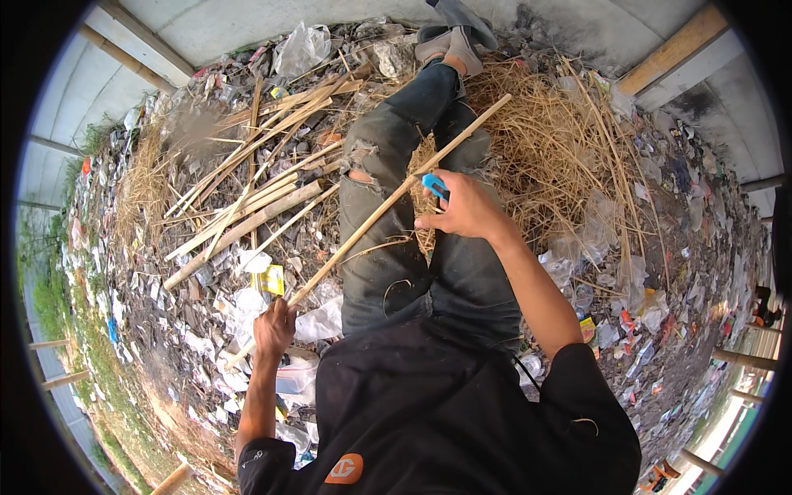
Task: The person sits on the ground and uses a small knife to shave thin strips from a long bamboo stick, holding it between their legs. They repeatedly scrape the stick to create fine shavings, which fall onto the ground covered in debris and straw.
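Observation:
A long, pale bamboo strip runs slantwise across my legs, from beside my left hip up to the far right. Near its lower end my left hand is closed around it. Over my right thigh, my right hand grips a blue utility knife between thumb and fingers. The knife lies close against the strip's right side; its blade is too small to make out. Thin curled shavings rest on my dark, torn trousers.
Several split bamboo pieces lie heaped left of my legs. Dry straw-like shavings pile up to the right. Scattered plastic litter covers the ground. A concrete wall with leaning wooden poles stands beyond my feet.

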`<control>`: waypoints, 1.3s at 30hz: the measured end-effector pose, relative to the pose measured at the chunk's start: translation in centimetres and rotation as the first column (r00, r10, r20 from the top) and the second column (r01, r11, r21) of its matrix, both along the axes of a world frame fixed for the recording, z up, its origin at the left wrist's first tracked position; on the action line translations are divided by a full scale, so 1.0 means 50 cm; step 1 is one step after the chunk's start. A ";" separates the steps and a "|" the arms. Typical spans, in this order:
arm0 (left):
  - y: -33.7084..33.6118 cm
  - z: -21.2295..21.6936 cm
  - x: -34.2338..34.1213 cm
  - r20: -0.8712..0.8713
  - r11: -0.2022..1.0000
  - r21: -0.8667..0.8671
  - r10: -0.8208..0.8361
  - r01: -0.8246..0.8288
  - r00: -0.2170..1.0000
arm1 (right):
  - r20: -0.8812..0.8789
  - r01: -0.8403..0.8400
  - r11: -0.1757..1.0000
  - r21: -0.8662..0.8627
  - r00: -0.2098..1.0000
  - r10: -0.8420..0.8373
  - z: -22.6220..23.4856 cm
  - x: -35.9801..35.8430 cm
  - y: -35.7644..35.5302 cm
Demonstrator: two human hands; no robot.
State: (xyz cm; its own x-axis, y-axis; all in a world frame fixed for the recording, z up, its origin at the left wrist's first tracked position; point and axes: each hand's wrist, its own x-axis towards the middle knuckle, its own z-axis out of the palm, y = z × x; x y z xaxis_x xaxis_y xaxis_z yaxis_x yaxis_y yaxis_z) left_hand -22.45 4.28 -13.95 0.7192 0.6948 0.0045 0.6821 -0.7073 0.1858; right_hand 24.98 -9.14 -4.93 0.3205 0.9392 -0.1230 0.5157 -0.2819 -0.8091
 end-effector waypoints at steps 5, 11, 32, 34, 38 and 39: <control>-0.009 -0.008 0.009 0.021 0.991 -0.117 0.069 -0.066 0.997 | 0.096 0.297 0.951 0.085 0.948 -0.304 -0.084 0.086 -0.017; -0.005 0.002 0.000 0.033 0.996 -0.062 0.068 -0.065 0.997 | 0.226 0.421 0.907 0.029 0.881 -0.416 -0.114 0.092 0.041; -0.031 -0.039 -0.019 -0.031 0.988 -0.121 0.092 -0.095 0.995 | -0.358 0.203 0.965 0.164 0.924 -0.133 -0.203 0.002 0.053; -0.036 -0.041 -0.019 -0.031 0.989 -0.119 0.089 -0.092 0.996 | -0.633 0.189 0.982 0.026 0.763 -0.130 -0.178 0.009 0.049; -0.030 -0.040 -0.020 -0.002 0.992 -0.100 0.072 -0.071 0.997 | -0.781 0.104 0.988 -0.114 0.606 -0.154 -0.160 0.032 0.043; -0.027 -0.037 -0.018 -0.001 0.993 -0.098 0.070 -0.070 0.998 | -0.762 0.120 0.987 -0.111 0.627 -0.162 -0.167 0.033 0.046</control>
State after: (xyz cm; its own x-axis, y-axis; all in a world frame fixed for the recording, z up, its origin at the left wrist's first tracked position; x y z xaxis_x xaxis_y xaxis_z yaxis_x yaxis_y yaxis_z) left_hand -23.34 2.94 -15.82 0.6689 0.7406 -0.0644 0.7288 -0.6362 0.2532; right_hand 26.61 -6.84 -13.28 0.2190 0.8773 -0.4271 -0.3337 -0.3440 -0.8777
